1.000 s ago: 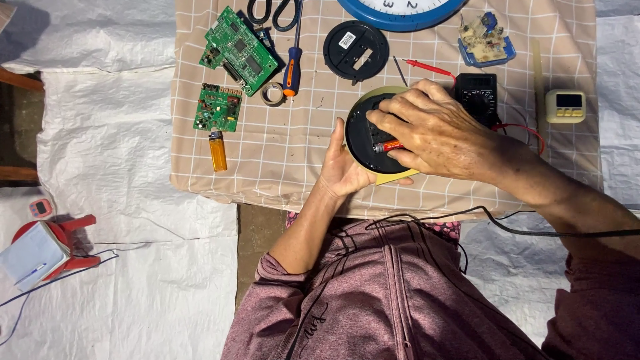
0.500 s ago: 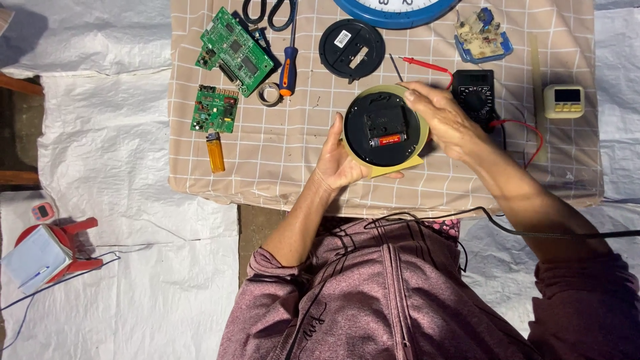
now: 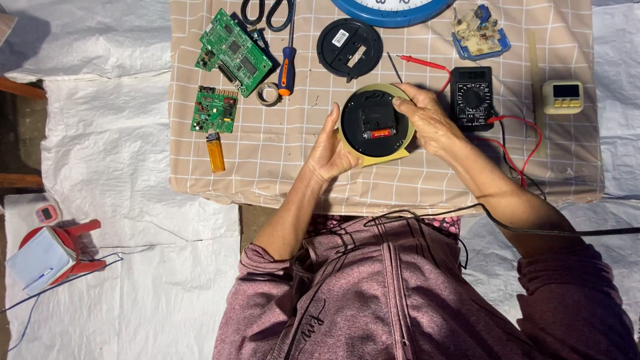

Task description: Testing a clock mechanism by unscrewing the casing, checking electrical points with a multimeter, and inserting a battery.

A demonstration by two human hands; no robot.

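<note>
Your counter [image 3: 267,167], under its beige checked cloth, carries the round yellow-rimmed clock with a black plastic back [image 3: 375,125]. It sits between both grips: left hand [image 3: 330,152] cupping its edge, right hand [image 3: 427,120] pinching the rim. Keep it level, red battery [image 3: 381,134] up.

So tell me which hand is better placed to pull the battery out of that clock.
Right, probably. The left hand cups the yellow-rimmed clock's edge, steadying it, while the right hand's fingers rest on the black back, just above the red battery.
</note>
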